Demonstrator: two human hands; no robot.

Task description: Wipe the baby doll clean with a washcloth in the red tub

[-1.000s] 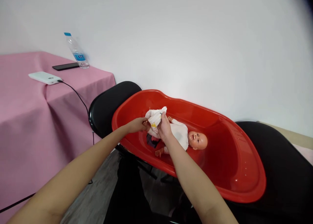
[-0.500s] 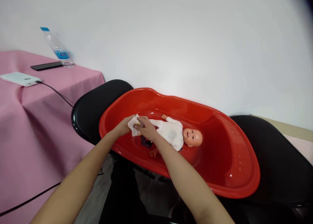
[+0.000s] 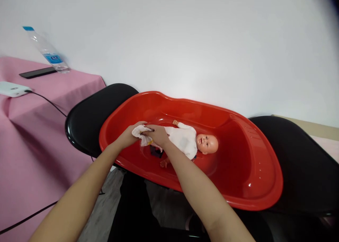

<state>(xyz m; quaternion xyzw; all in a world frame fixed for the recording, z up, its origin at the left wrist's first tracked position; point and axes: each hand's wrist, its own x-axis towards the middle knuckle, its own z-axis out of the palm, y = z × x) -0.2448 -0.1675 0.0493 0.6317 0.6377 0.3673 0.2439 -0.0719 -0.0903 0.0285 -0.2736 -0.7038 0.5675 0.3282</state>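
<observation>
A baby doll [image 3: 182, 138] in a white top lies on its back in a red baby bathtub [image 3: 238, 136], its head pointing right. Over the doll's leg end, my left hand [image 3: 129, 135] is closed on a crumpled white cloth [image 3: 142, 133] with yellow patches. My right hand [image 3: 158, 134] pinches the right side of the same cloth. Both hands hide most of the doll's legs, and I cannot tell whether the cloth touches them. Something dark [image 3: 156, 151] lies in the tub just below the right hand.
Black chair seats [image 3: 96, 116] support the tub at both ends. On the left, a pink-covered table [image 3: 82, 81] bears a tilted water bottle [image 3: 49, 51], a flat black object [image 3: 38, 72] and a white power bank [image 3: 14, 89] with a black cable. A white wall [image 3: 185, 41] rises behind.
The table and tub have shifted left in view as the camera turned slightly. Both hands remain on the cloth, whose folds have changed and which spreads a little more between them.
</observation>
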